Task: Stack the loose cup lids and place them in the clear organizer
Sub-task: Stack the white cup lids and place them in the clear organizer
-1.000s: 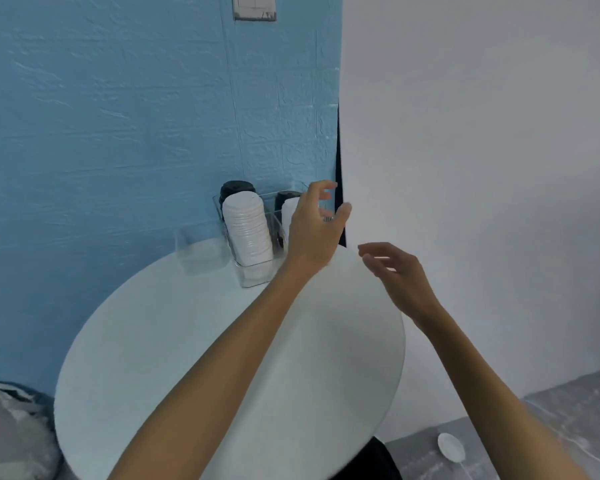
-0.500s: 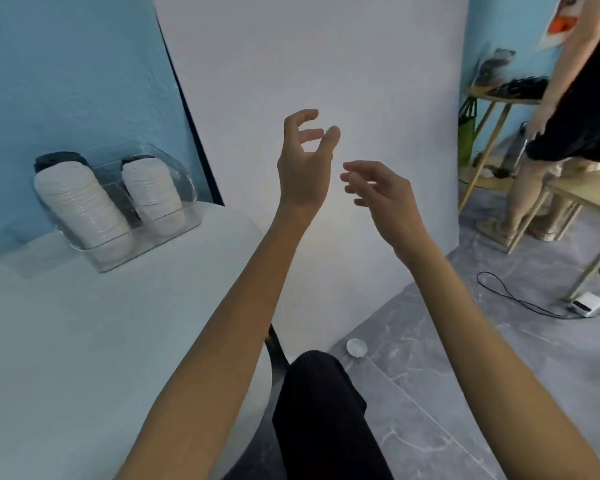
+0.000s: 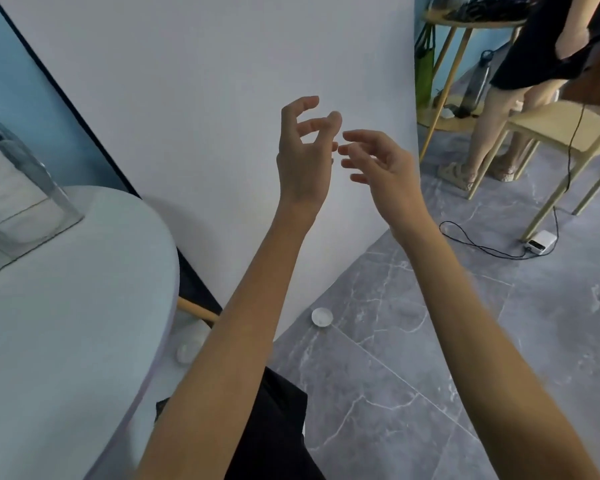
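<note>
The clear organizer (image 3: 54,202) stands on the round white table (image 3: 66,323) at the far left, cut by the frame edge, with a white stack of lids (image 3: 4,181) inside it. One white lid (image 3: 322,317) lies on the grey floor by the foot of the white wall panel. Another pale lid (image 3: 185,351) lies blurred on the floor under the table's edge. My left hand (image 3: 303,154) and my right hand (image 3: 378,164) hang in the air in front of the white panel, fingertips near each other, fingers loosely curled, holding nothing.
A wooden table leg (image 3: 196,310) shows under the tabletop. A person (image 3: 534,64) stands at the right beside a wooden chair (image 3: 565,133) and a wooden shelf (image 3: 465,26). A small white device (image 3: 541,241) with a black cable (image 3: 478,244) lies on the floor.
The view has swung right, away from the table and organizer toward the floor. Both hands have lifted off the organizer area and now hang close together in the air.
</note>
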{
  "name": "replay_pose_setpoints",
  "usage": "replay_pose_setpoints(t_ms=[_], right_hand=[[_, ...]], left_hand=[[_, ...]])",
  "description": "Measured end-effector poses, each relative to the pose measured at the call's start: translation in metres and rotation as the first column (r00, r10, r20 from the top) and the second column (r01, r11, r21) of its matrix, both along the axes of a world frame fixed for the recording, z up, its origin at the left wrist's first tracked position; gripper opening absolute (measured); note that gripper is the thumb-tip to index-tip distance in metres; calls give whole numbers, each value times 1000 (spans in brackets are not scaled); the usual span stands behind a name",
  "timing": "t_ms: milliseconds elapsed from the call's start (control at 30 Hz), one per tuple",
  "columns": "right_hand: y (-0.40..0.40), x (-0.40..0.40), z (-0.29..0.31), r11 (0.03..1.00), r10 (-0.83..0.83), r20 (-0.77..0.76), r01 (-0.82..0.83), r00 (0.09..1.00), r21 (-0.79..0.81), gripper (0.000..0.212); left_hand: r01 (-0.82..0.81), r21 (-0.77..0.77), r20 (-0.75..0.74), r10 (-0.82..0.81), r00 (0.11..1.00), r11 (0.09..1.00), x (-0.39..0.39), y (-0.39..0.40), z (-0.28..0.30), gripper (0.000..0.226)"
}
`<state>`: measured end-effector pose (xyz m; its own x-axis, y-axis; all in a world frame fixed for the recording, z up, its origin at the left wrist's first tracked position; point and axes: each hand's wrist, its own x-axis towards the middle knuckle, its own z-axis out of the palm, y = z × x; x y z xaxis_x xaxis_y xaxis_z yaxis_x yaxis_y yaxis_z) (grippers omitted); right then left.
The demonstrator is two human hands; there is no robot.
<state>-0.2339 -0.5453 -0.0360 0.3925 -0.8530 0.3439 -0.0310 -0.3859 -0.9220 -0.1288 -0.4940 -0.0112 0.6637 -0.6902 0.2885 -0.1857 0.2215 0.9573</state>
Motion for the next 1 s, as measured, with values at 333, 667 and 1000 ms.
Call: replay_pose_setpoints(t_ms=[333, 667, 1000], right_hand=[[-62, 12, -97, 990, -18, -14, 20, 1000, 142, 22], [-103, 58, -207, 972, 0, -41, 10, 999, 235, 18], [-125, 75, -319, 935, 2, -82, 27, 997, 354, 19]], left_hand=[[44, 152, -63, -35, 997, 987, 22, -65, -111, 31], [127, 320, 52, -151, 987, 939, 70, -113, -214, 30], [196, 504, -17, -217, 976, 841, 110, -112, -305, 26]])
